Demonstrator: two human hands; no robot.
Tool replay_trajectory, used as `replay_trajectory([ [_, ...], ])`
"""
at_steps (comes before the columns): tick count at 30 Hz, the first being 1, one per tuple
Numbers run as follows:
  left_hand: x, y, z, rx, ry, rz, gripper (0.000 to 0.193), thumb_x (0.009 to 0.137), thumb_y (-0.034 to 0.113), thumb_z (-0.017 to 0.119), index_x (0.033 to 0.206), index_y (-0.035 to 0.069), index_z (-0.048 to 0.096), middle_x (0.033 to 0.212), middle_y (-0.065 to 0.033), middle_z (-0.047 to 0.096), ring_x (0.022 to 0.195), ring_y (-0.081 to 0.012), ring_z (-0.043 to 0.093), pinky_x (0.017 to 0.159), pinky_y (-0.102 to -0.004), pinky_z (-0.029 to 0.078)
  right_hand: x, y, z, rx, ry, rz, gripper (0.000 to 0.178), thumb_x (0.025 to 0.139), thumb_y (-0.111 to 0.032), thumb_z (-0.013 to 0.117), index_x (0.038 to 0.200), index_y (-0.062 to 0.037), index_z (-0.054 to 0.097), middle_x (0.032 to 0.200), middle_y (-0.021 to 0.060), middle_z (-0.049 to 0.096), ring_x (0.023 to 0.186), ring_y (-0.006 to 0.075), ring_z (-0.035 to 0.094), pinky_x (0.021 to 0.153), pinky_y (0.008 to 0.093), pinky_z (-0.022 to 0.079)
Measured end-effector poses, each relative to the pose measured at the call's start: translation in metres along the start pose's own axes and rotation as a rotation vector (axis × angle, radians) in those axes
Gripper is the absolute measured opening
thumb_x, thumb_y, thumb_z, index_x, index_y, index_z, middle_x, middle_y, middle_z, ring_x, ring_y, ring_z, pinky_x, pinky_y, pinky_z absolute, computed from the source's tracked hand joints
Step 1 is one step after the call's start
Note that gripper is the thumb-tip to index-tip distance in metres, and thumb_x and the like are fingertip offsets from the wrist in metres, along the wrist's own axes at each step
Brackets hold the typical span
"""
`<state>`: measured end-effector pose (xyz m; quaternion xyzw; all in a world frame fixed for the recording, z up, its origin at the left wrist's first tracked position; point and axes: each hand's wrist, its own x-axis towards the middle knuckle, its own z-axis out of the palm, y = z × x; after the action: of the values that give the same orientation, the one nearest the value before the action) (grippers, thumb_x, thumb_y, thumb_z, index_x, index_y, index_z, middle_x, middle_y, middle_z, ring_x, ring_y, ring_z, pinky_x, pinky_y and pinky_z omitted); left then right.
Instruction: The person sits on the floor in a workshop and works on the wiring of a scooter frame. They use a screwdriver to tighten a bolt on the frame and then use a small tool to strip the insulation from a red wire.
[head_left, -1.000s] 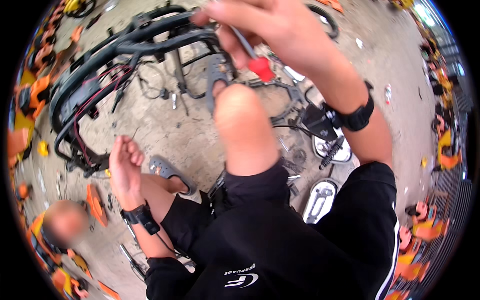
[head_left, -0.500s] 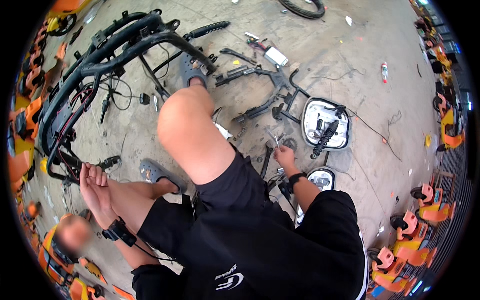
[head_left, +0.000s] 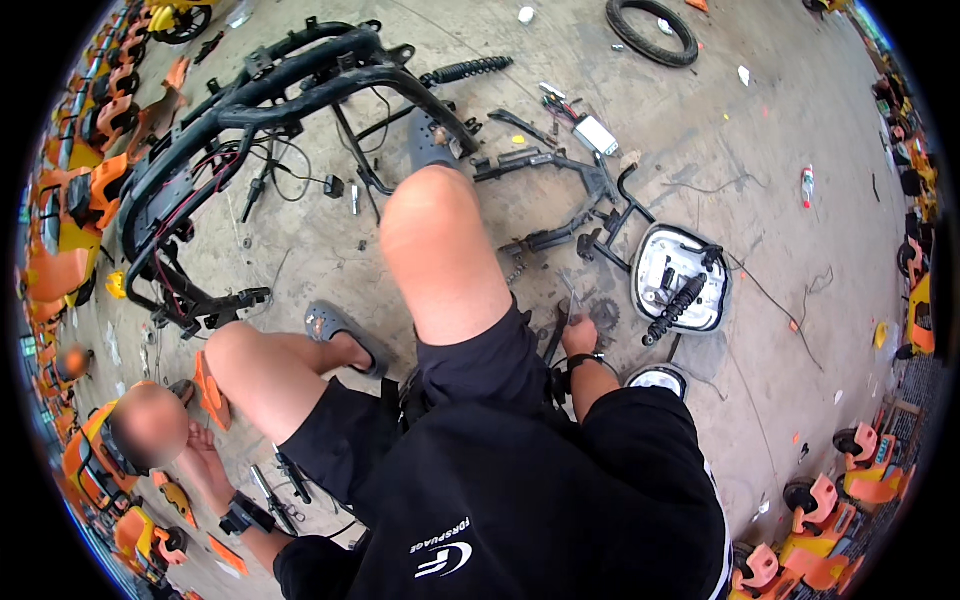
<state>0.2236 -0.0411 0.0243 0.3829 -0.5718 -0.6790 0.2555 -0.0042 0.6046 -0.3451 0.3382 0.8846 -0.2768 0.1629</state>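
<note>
My right hand (head_left: 580,337) is down at the floor beside my right thigh, fingers closed round a slim silvery tool (head_left: 572,303). A dark flat metal part (head_left: 556,333) and a toothed sprocket (head_left: 604,312) lie close by. To the left, my left hand (head_left: 207,462) is raised beside my left knee, palm turned up and fingers loosely bent. I see nothing in it; a blurred patch partly covers the fingertips. Ahead of my left knee stands a large black vehicle frame (head_left: 225,110) with red wires along it.
A smaller black frame (head_left: 560,165) lies in front of my right knee. Right of it, a shock absorber (head_left: 676,310) rests on a white, black-rimmed shell (head_left: 650,260). A silver box (head_left: 596,135) and a tyre (head_left: 650,45) lie farther off. Orange-yellow vehicles (head_left: 865,460) line both sides.
My left hand has moved down and back, away from the black frame. My right hand stays low by the floor parts with the slim tool. The whole view has shifted, with my knees farther right.
</note>
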Motion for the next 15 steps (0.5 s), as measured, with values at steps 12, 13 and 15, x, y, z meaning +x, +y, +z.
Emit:
replay_trajectory([
  [12,-0.039,-0.012,0.104,-0.07,0.146,0.01,0.012,0.097,0.015,0.057,0.1,0.004,0.056,0.073,-0.0027,0.056,0.058,-0.0093,0.053,0.048,-0.0247,0.044,-0.014,-0.035,-0.034,0.187,-0.012,-0.469,0.035,0.094,-0.023,0.051,0.07,0.0015,0.059,0.058,0.0145,0.059,0.054,0.0296,0.06,0.052,0.0424,0.048],
  [13,-0.027,-0.01,0.117,-0.155,0.081,0.025,0.014,0.097,0.016,0.057,0.103,0.003,0.056,0.074,-0.0046,0.059,0.059,-0.0107,0.054,0.05,-0.0261,0.045,-0.011,-0.035,-0.041,0.321,-0.064,-0.395,0.038,0.095,-0.026,0.052,0.069,0.0008,0.057,0.053,0.0093,0.055,0.047,0.0229,0.057,0.046,0.0386,0.045],
  [15,-0.011,-0.008,0.138,-0.232,0.048,0.047,0.022,0.098,0.016,0.054,0.114,0.001,0.055,0.082,-0.0086,0.064,0.063,-0.0157,0.059,0.059,-0.0309,0.051,-0.011,-0.051,-0.059,0.481,-0.008,-0.324,0.037,0.096,-0.027,0.053,0.069,-0.0021,0.057,0.05,0.0029,0.048,0.042,0.0155,0.048,0.04,0.0317,0.037],
])
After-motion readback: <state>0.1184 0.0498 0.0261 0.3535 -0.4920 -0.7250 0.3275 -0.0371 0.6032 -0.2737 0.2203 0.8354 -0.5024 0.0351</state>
